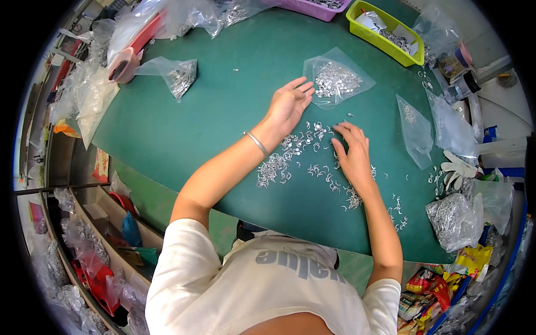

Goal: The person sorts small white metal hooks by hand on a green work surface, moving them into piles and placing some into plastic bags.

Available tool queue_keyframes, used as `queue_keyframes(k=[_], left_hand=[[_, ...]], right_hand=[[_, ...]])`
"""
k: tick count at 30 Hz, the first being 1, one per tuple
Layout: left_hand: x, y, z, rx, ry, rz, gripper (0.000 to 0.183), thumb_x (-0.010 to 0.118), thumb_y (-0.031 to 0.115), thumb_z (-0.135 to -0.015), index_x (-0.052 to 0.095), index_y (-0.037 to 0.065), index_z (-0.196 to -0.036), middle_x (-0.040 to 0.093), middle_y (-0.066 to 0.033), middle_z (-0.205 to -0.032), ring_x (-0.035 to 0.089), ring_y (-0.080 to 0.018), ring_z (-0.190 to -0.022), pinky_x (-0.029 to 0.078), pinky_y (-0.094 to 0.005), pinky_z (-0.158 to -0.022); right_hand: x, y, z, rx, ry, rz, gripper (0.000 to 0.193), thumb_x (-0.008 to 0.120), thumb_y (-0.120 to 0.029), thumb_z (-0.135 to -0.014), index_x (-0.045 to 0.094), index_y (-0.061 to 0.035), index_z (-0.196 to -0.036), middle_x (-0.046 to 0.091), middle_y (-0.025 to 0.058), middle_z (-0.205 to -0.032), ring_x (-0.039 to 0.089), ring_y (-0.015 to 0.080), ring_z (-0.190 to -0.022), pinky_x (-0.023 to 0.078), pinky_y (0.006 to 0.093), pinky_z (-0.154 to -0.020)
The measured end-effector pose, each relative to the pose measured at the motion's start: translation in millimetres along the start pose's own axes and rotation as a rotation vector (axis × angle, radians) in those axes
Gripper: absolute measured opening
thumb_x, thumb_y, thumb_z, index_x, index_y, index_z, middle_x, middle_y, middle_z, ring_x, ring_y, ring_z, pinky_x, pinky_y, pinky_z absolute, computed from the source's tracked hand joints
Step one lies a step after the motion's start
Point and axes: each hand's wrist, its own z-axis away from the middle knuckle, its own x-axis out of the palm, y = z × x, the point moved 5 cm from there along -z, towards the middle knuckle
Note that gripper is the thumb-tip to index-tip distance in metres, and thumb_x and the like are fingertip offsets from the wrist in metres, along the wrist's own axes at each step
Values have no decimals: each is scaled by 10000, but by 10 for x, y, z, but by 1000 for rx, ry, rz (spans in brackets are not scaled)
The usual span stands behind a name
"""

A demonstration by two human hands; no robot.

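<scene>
My left hand is turned partly palm up, its fingers stretched toward a clear plastic bag of small silvery pieces. Its fingertips lie right beside the bag's left edge. Across from it, my right hand hovers low over or rests on the table, its fingers slightly bent and the thumb apart. No held thing shows in either hand. Between and below the hands spreads a loose scatter of small curved silvery metal pieces. More of these curved pieces lie by my right wrist.
All this lies on a green table. A yellow-green basket and a purple basket stand at the far edge. A small filled bag and a pink cup are at left. At right are a white glove and a bulging bag.
</scene>
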Motion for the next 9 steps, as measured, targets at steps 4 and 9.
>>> queue_keyframes(k=[4, 9], left_hand=[[-13, 10, 12, 125, -8, -541, 374, 549, -33, -904, 514, -92, -1272, 605, -169, -1203, 613, -219, -1073, 493, -302, -941], [80, 6, -74, 389, -94, -1137, 281, 577, -14, -909, 635, -5, -1184, 685, -117, -1068, 656, -176, -962, 514, -230, -857]], right_hand=[[-54, 195, -130, 132, 145, 123, 266, 683, -62, -819, 642, -48, -1082, 611, 115, -1073, 557, 308, -1033, 415, 412, -883], [-134, 598, -418, 188, 127, 216, 331, 700, -94, -820, 645, -61, -1144, 614, 126, -1075, 561, 300, -1034, 420, 413, -901]])
